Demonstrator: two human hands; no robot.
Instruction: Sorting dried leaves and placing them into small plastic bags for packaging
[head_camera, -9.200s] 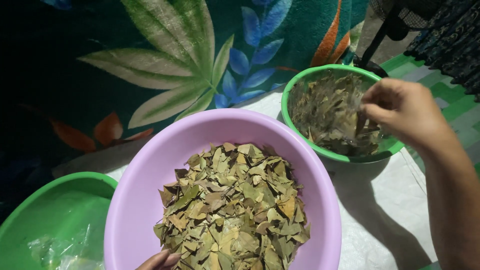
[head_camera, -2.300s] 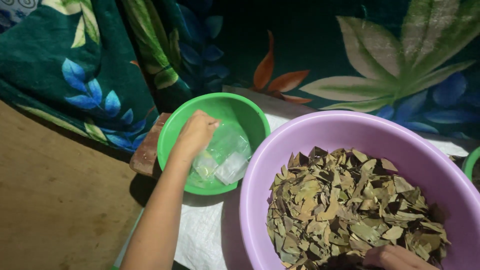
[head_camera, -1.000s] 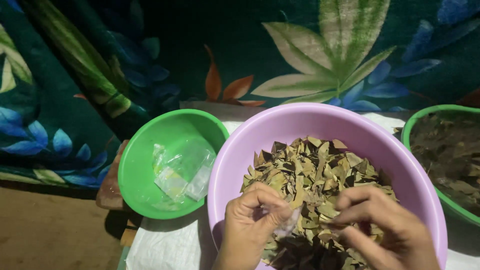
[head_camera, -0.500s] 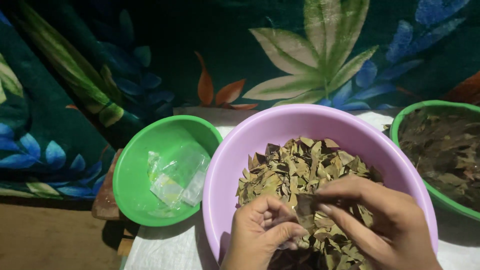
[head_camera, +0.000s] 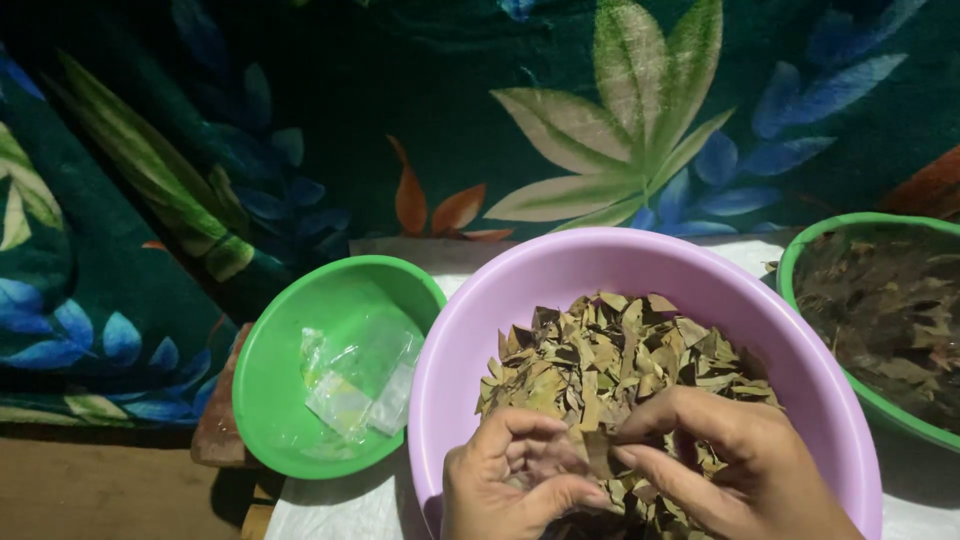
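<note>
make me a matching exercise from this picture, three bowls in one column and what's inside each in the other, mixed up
Column one:
1. purple bowl
2. left green bowl
3. right green bowl

Column two:
a. small clear plastic bags
b. darker leaves
c. pale dry leaves, with the left hand and right hand over them

Pairs: 1-c, 2-a, 3-b

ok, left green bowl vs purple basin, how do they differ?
The left green bowl is smaller and holds clear plastic bags; the purple basin is larger and holds dried leaves. Both hands, left hand and right hand, are over the purple basin, none at the left green bowl. Both are round plastic.
</note>
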